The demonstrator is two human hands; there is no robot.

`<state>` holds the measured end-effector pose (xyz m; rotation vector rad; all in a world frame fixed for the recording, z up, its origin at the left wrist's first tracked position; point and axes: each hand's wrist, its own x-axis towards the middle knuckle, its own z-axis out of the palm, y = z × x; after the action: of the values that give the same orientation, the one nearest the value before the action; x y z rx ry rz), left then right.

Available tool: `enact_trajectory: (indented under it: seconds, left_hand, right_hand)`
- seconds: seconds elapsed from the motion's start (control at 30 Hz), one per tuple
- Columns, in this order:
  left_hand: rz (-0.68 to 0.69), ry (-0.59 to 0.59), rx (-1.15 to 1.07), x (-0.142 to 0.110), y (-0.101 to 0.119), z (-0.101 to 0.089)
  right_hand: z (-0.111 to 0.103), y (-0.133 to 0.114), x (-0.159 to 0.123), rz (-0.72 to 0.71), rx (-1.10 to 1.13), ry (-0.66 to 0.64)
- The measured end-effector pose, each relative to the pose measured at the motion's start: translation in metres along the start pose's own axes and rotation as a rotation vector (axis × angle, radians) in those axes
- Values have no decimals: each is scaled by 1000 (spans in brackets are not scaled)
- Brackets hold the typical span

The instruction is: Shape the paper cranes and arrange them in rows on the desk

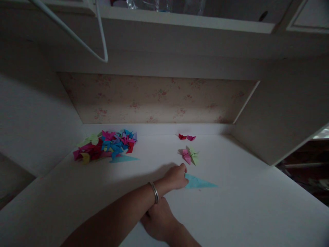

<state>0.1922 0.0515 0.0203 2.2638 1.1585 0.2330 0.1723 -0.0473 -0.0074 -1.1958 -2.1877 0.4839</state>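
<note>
My left hand reaches across to the right, a silver bracelet on its wrist. Its fingers pinch the wide end of a light blue folded paper, which lies on the white tabletop with its long point to the right. Below the left wrist, my right hand is curled closed near the table; the left forearm partly covers its fingers, and anything in them is hidden. Just beyond the left hand lie a pink folded paper piece and a pale green one.
A pile of colourful folded paper pieces lies at the back left, with another light blue pointed paper at its front. Red and magenta pieces sit near the back wall. A shelf overhangs the table; a white cable hangs upper left.
</note>
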Motion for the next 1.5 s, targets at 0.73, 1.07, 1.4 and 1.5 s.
enact_trajectory:
  seconds: [0.73,1.07,1.4,1.5]
  left_hand:
    - [166,-25,85,-27,18,-30]
    - [-130,325,-523,-122,-71,-72]
    - [-246,319,-886,-157,-97,-39]
    - [-183,306,-855,-155,-96,-37]
  right_hand:
    - [-8,-3,1,37,69,-13]
    - [-10,-6,6,76,81,-26]
    - [-7,-4,14,281,332,28]
    - [-7,-4,14,279,361,31]
